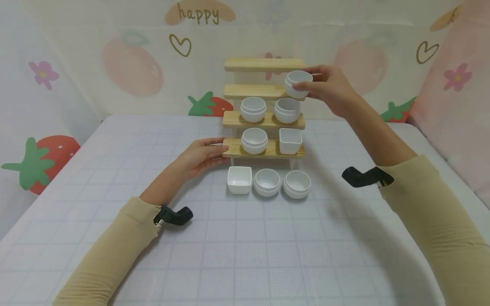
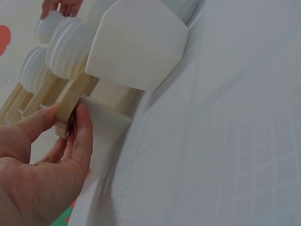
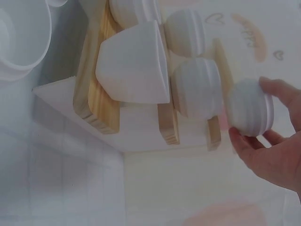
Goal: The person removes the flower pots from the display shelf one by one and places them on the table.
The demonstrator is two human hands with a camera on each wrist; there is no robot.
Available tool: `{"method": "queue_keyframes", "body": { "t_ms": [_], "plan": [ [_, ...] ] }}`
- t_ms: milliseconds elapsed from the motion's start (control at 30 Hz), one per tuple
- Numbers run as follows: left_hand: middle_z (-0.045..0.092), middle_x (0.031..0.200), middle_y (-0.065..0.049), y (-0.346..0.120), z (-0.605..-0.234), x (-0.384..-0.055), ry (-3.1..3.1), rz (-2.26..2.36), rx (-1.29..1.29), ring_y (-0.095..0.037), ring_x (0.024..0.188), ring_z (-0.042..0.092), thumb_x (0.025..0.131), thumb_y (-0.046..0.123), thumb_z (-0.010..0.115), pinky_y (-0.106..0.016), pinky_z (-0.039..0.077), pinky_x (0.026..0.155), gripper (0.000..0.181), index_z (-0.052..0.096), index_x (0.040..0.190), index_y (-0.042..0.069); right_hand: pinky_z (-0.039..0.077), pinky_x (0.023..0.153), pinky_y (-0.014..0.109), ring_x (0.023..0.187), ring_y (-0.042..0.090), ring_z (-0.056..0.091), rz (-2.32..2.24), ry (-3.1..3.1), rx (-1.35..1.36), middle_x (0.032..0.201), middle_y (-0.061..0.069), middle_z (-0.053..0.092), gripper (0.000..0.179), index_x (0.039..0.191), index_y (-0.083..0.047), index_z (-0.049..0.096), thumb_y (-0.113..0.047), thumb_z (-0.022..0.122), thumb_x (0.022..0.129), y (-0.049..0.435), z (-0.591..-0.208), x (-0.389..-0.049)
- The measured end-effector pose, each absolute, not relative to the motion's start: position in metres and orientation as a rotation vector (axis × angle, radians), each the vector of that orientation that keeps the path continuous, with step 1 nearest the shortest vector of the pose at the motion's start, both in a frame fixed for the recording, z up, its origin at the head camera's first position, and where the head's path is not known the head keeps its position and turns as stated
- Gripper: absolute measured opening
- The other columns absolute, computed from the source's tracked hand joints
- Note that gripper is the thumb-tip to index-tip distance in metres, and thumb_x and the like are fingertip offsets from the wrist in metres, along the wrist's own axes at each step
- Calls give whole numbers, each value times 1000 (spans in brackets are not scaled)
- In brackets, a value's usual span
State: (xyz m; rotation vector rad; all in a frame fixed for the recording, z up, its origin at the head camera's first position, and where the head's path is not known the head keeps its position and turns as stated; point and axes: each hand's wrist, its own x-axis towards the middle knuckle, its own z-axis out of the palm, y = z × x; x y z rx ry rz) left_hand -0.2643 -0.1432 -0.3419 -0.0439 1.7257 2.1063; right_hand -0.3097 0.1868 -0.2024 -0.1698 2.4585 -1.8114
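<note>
A wooden tiered shelf point(image 1: 269, 151) stands on the table with white bowls on its lower boards. My left hand point(image 1: 200, 157) pinches the left end of its lowest board point(image 2: 69, 109), thumb on top and fingers beneath. A round white bowl point(image 1: 299, 80) is in my right hand point(image 1: 331, 89), gripped between thumb and fingers at the right end of the second board from the top. Whether its base touches the board, I cannot tell. On the lowest board sit a round bowl point(image 1: 254, 141) and a square bowl point(image 3: 134, 66). Two round bowls, one at the right point(image 1: 287, 110), occupy the board above.
In front of the shelf, a square white bowl point(image 1: 239, 180) and two round bowls, one in the middle point(image 1: 267, 182) and one at the right point(image 1: 297, 185), stand in a row on the checked tablecloth point(image 1: 245, 250). A patterned cloth backdrop point(image 1: 138, 93) hangs behind.
</note>
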Motion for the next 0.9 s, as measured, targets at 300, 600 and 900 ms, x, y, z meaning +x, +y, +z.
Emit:
{"method": "queue_keyframes", "body": {
  "t_ms": [300, 600, 900],
  "plan": [
    [40, 159, -24, -143, -339, -262, 1737, 2102, -65, -10, 95, 71, 109, 0, 52, -31, 61, 102, 59, 31, 164, -2, 50, 118, 33, 119, 20, 59, -1791, 2472, -181, 129, 2, 58, 69, 156, -4, 45, -18, 78, 97, 191, -204, -304],
    [39, 161, -25, -143, -340, -262, 1734, 2098, -64, -12, 99, 69, 109, 0, 53, -31, 60, 104, 59, 30, 164, -2, 49, 119, 36, 125, 24, 59, -1745, 2509, -214, 137, 7, 57, 71, 157, -4, 44, -19, 78, 97, 193, -204, -297],
    [39, 161, -25, -142, -340, -263, 1742, 2094, -65, -13, 100, 69, 109, 0, 53, -31, 60, 104, 59, 30, 164, -2, 47, 122, 40, 129, 26, 57, -1665, 2560, -239, 146, 12, 55, 72, 159, -6, 44, -24, 77, 98, 196, -207, -290]
  ]
}}
